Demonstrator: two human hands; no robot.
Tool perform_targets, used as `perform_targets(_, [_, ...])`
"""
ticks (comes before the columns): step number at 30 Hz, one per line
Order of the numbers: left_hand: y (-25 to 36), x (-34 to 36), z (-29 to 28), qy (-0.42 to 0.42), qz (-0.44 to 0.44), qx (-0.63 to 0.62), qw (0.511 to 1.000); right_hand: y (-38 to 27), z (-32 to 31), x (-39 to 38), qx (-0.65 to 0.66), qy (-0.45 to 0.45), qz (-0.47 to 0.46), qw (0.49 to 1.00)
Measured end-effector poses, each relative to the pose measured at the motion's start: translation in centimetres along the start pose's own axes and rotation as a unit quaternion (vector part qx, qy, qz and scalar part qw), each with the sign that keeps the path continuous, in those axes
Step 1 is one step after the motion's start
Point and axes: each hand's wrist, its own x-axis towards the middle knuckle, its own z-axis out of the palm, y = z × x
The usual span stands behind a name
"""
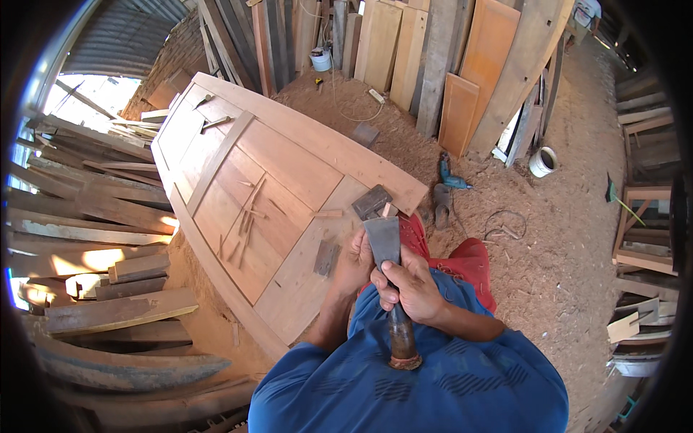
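My right hand [410,292] grips a wide chisel [384,238], its steel blade pointing forward and its dark handle toward my body. My left hand [355,258] is curled behind the blade's left side; what its fingers hold is hidden. Just beyond the blade tip, a small pale wood piece [388,210] sits by a dark block [372,199] at the corner of a large panelled wooden piece [281,173]. Another dark block [327,257] lies on the panel, with loose wood slivers [245,216] and dark hand tools [215,123] farther along it.
Lumber piles [123,303] crowd the left, boards [393,65] lean at the back. A teal drill [451,177], bucket [543,162] and cord [505,224] are on the sawdust-covered ground. Wooden frames [642,231] line the right. Part of another person [586,14] shows at top right.
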Motion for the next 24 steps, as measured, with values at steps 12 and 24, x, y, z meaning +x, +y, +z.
perform_targets(12, [-2.5, -3.2, -0.2, -0.074, -0.082, -0.062, 0.992, -2.8, -2.3, -1.7, 0.057, 0.112, -0.126, 0.984])
perform_targets(24, [-1.4, -0.7, 0.6, -0.017, 0.017, 0.004, 1.0, 0.1, -0.4, -1.3, 0.006, 0.034, 0.003, 0.999])
